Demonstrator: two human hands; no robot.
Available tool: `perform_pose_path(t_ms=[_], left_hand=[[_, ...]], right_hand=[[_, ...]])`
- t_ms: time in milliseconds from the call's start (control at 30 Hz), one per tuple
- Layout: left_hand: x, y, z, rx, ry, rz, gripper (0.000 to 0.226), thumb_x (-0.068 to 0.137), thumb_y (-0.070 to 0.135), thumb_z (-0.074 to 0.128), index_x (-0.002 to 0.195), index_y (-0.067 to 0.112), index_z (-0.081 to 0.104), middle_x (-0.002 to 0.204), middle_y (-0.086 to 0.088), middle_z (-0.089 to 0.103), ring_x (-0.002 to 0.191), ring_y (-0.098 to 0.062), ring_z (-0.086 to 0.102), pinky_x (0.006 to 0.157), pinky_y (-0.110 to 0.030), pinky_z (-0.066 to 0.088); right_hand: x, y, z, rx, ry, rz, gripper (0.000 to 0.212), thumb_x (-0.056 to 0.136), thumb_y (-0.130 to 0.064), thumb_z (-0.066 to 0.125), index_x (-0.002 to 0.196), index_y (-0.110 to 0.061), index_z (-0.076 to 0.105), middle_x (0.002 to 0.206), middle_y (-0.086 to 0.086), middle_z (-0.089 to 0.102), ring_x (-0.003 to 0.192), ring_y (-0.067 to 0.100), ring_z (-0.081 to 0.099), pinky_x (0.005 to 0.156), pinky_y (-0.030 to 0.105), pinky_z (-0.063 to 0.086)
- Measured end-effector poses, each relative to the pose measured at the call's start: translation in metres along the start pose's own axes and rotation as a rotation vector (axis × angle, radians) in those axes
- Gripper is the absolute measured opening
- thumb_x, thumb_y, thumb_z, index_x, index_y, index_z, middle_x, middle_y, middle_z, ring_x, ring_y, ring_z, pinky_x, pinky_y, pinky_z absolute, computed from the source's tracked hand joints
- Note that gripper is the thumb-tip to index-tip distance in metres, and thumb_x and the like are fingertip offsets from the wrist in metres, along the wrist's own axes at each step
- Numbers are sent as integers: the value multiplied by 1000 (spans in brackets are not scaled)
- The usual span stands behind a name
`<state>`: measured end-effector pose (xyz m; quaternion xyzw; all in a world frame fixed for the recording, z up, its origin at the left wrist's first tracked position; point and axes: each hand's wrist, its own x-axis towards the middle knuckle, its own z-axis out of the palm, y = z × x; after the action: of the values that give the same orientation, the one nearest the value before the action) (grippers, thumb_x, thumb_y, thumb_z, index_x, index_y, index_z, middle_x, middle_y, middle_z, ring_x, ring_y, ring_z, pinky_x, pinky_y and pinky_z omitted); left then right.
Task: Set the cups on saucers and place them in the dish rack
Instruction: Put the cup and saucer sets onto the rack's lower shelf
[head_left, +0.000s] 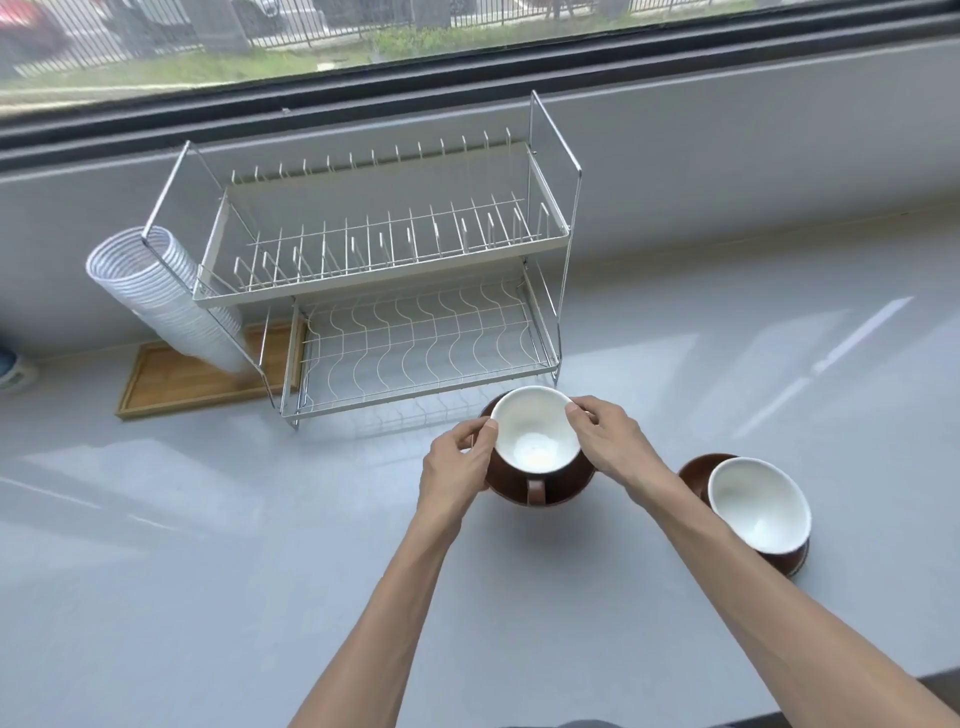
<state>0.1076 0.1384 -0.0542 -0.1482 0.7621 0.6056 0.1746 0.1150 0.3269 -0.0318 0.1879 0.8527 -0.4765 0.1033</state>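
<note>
Fingers of my left hand (457, 457) and right hand (605, 434) are curling around the brown cup (535, 441) and its saucer (574, 486) — just in front of the dish rack (415, 338). I'm risking the cup sliding off if I'm tilting the saucer — or clipping the rack's lower rail.

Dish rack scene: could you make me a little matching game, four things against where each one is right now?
Things:
1. cup between the hands
2. second cup
3. stack of white plastic cups
4. dish rack

Places:
A. leaning on the wooden tray, left of the rack
B. on its saucer at the right, untouched
C. gripped at the rim by the left hand and right hand
D. standing on the counter below the window, both tiers bare

Pairs: 1-C, 2-B, 3-A, 4-D
</note>
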Motion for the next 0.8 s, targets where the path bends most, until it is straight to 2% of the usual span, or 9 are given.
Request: perform_pose_path(t_ms=[100,233,367,433,567,700,800], left_hand=[[7,9,-10,-12,20,8,30,79,54,60,101,39,72,111,0,74,99,-18,72,80,-41,64],[20,20,-21,-45,45,17,23,86,48,62,104,36,71,110,-3,74,101,-21,72,81,-42,64],[34,29,-30,-65,74,15,15,91,43,62,101,35,70,110,-4,74,101,-23,72,80,-42,64],[41,34,-32,-69,87,11,13,92,41,62,100,35,70,110,-4,74,101,-23,72,80,-42,64],[54,40,-37,-83,91,-14,8,92,39,61,92,36,69,107,-5,74,101,-24,72,79,-40,64],[71,48,-40,-86,91,-30,8,93,36,61,94,34,69,101,-4,74,98,-25,72,79,-40,63],[86,54,-41,-83,95,-47,16,91,38,61,100,31,71,106,-5,75,100,-26,72,80,-42,64]], right_hand=[[7,-15,2,10,-8,-15,35,100,-38,40,124,-24,62,103,-2,62,104,24,57,95,45,50],[20,-33,6,-3,-7,-60,32,100,-37,40,113,-23,64,96,0,65,94,24,58,90,45,53],[35,-47,9,-46,-16,-88,35,99,-37,37,98,-15,64,77,1,58,76,22,52,82,46,53],[42,-54,10,-59,-23,-98,35,99,-38,37,100,-15,64,77,0,58,78,22,53,83,46,53],[54,-66,13,-67,-38,-106,35,100,-38,37,108,-18,64,94,5,66,92,26,58,86,45,52],[71,-71,16,-92,-43,-122,36,100,-36,35,103,-13,63,88,6,63,85,25,55,82,43,51],[86,-77,18,-107,-37,-128,37,101,-34,33,102,-10,62,86,7,62,86,27,54,79,40,48]])
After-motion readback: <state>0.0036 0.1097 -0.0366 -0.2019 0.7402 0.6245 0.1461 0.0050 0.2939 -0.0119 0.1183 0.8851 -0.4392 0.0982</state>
